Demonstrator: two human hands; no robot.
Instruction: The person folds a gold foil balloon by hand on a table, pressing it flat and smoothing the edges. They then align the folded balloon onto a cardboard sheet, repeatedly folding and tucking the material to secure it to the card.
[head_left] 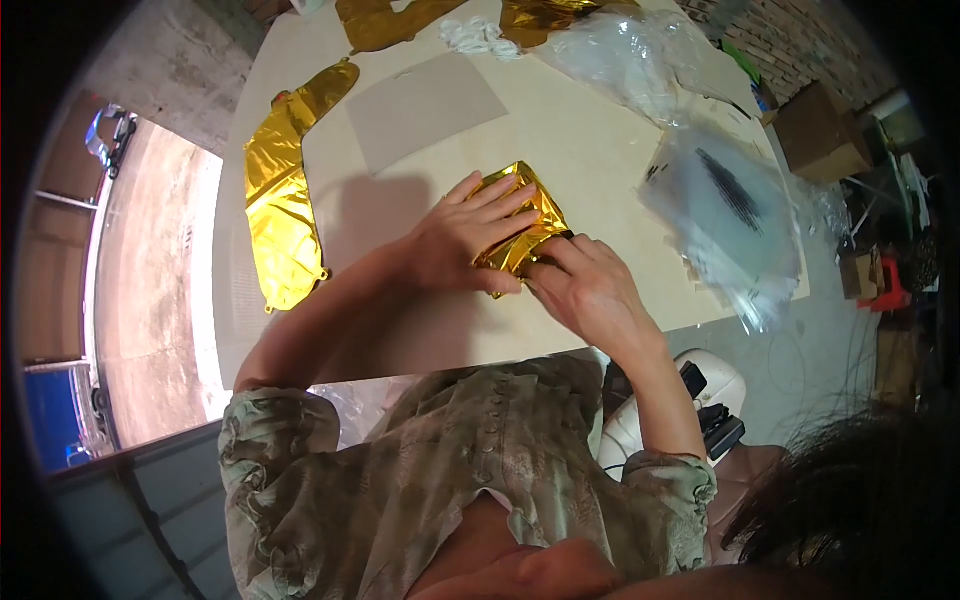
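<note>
A folded gold foil balloon [545, 205] lies on the pale table in front of me, creased into a small packet. Across its top my left hand [465, 235] rests flat, fingers stretched out and spread. My right hand [590, 290] is at the packet's lower right edge, with its fingers curled and closed on the foil. Their tips are partly hidden. To the left lies another gold foil balloon [278, 195], flat and unfolded, with small tabs at its lower end. A clear plastic sheet or bag [425, 110] lies beyond my left hand.
A stack of clear plastic bags [730, 215] lies at the table's right edge. Crumpled clear plastic [640, 60], small white pieces [480, 37] and more gold foil [400, 22] are at the far end. A cardboard box [822, 132] stands beyond the right edge.
</note>
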